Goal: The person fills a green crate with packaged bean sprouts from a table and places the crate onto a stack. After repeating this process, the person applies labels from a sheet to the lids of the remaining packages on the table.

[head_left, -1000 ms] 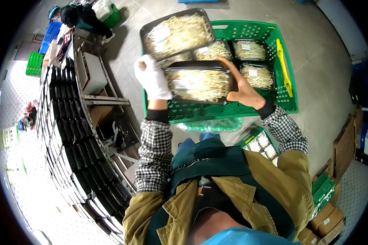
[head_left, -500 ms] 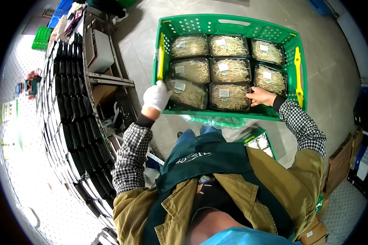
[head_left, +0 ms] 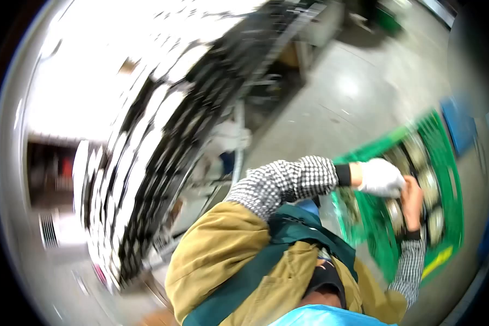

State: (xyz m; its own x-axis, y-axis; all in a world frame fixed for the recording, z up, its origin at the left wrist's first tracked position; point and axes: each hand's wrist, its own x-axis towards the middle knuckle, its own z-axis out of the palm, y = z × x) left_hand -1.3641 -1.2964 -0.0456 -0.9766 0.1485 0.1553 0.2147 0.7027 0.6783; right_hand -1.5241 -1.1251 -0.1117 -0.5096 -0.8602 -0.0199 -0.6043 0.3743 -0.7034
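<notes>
My left hand [head_left: 382, 177], in a white glove, reaches across over the green crate [head_left: 452, 185]. Right beside it, my bare right hand [head_left: 412, 202] has its fingers bent toward the glove, and the two overlap in this view. Motion blur smears the fingers of both, so I cannot tell what they hold. Around and beneath them in the crate are packed trays of bean sprouts [head_left: 430, 187], dark-edged with pale contents, partly hidden by my hands. A yellow handle strip [head_left: 437, 262] marks the crate's near end.
Stacked black trays [head_left: 174, 141] line the long bench on my left, blurred. Grey floor [head_left: 331, 92] lies between bench and crate. A blue object [head_left: 458, 126] is beyond the crate, and a green one [head_left: 388, 20] sits farther back.
The view has swung, so the crate now appears lower right and slanted. My left hand has left the crate's left side and come over beside my right hand.
</notes>
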